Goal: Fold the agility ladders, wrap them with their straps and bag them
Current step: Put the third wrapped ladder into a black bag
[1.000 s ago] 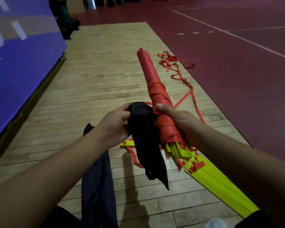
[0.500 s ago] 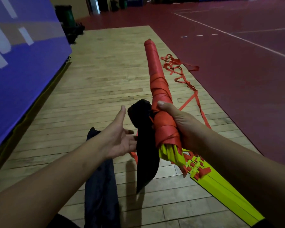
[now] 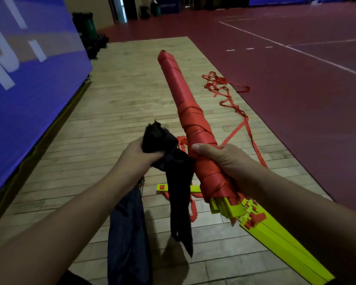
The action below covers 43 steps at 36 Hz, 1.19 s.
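Because the wrapped ladder (image 3: 186, 103) is a long, stiff bundle bound in red strap, it should carry best gripped low, where the right hand (image 3: 220, 161) curls round it near the yellow rung ends (image 3: 226, 208). The left hand (image 3: 140, 155) clutches the limp black bag (image 3: 179, 182) at what seems its mouth; light and floppy, it will need spreading open. Open wooden floor (image 3: 121, 103) lies ahead; loose straps (image 3: 224, 87) and a second ladder (image 3: 280, 243) lie right, a blue panel (image 3: 29, 89) left.
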Available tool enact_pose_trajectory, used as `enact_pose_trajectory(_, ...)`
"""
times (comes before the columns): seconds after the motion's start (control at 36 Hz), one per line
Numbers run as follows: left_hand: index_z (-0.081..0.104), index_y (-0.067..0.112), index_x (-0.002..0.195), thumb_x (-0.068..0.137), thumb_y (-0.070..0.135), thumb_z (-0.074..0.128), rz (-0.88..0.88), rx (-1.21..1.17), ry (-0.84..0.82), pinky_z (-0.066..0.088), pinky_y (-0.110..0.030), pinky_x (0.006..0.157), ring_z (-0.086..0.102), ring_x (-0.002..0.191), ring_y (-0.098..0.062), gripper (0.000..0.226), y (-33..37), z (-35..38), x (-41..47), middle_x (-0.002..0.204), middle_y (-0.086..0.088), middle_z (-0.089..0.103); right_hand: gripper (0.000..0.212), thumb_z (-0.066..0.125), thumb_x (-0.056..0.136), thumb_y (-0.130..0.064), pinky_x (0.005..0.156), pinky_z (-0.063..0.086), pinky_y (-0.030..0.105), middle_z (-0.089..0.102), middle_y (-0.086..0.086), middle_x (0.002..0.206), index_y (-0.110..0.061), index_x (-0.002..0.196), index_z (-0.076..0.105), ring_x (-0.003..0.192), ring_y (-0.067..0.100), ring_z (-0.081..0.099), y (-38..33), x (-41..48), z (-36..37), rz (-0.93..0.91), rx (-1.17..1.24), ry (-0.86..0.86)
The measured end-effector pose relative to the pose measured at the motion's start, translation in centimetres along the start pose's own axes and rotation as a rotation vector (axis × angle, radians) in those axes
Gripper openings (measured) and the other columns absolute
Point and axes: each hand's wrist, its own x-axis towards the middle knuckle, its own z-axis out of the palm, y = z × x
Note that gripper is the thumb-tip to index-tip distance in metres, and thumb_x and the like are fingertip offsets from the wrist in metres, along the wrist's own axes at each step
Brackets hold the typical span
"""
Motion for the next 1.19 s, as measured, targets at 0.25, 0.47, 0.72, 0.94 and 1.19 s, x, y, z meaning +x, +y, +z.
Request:
enact_pose_trajectory(0.25,0.064,0.024,0.103,0.077,0.001,0.074,0.059,0.089,-0.294,0.057,-0.024,0.076,0.071,0.085,-0.008,0.036,1.5,2.5,-2.1,0.090,0.003,0.073,0.048,0.081,0.079,-0.037,0.060,0.058,0.034,0.073,0.013,0.078,-0.001,0.108,0.068,0.063,0.024,0.072,0.3,0.1,1.5,0.039,0.092,0.028)
enact_pose_trajectory(0.47,0.070,0.002,0.093,0.091,0.001,0.063,-0.220,-0.101,-0.214,0.058,-0.028,0.080,0.071,0.097,-0.029,0.007,1.1,-0.6,-0.6,0.088,-0.010,0.076,0.036,0.081,0.080,-0.035,0.066,0.062,0.038,0.073,0.012,0.077,-0.004,0.094,0.070,0.065,0.024,0.071,0.0,0.8,0.3,-0.024,0.029,0.068)
enact_pose_trajectory(0.72,0.078,0.021,0.081,0.049,0.057,0.092,-0.054,-0.043,-0.388,0.051,-0.026,0.082,0.069,0.087,-0.015,0.051,1.0,-3.2,-0.4,0.086,-0.003,0.072,0.033,0.085,0.076,-0.035,0.069,0.062,0.041,0.074,0.014,0.077,-0.006,0.088,0.074,0.066,0.026,0.072,-0.7,1.4,-0.7,-0.104,-0.116,0.090)
enact_pose_trajectory(0.94,0.071,0.019,0.079,0.050,0.032,0.098,-0.178,-0.293,-0.543,0.058,-0.027,0.069,0.071,0.083,-0.017,0.042,0.9,-3.4,-0.8,0.086,-0.005,0.070,0.041,0.085,0.074,-0.038,0.059,0.059,0.033,0.074,0.013,0.078,-0.004,0.093,0.073,0.065,0.025,0.073,-1.1,1.3,-0.5,-0.094,-0.112,0.070)
enact_pose_trajectory(1.19,0.067,0.000,0.099,0.088,-0.008,0.057,-0.282,-0.255,-0.347,0.059,-0.027,0.075,0.070,0.084,-0.022,0.016,1.2,-2.7,-0.8,0.095,-0.016,0.070,0.038,0.084,0.077,-0.035,0.054,0.058,0.031,0.073,0.015,0.075,-0.002,0.089,0.070,0.059,0.025,0.071,-1.0,1.5,0.0,-0.056,-0.050,0.103)
